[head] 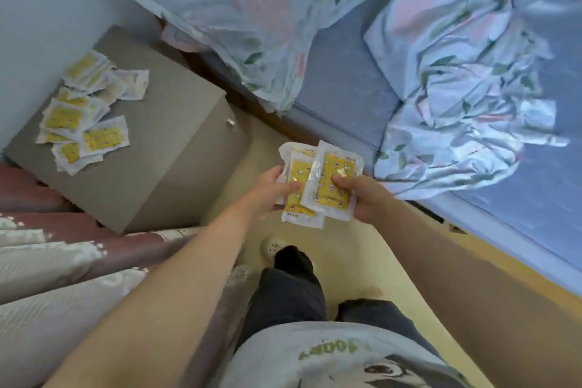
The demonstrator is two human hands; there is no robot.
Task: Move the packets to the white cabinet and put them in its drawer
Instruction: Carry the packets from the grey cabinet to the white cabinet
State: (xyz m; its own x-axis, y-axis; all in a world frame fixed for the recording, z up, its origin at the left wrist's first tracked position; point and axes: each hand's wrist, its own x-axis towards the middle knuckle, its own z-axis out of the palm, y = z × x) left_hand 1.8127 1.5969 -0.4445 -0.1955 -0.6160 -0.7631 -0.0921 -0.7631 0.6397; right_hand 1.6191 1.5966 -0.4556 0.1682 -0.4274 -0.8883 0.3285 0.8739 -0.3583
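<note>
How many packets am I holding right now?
2 that show: a lower packet held by the left hand, and an upper packet overlapping it, held by the right hand. More may hide underneath.

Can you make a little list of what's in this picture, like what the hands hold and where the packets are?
left hand: grips the left edge of the held packets
right hand: grips their right side
held packets: a few, yellow, overlapping, above the floor
other packets: scattered pile on top of the cabinet
cabinet: beside the bed; drawer looks shut, knob on front
bed: blue, with a crumpled flowery blanket
</note>
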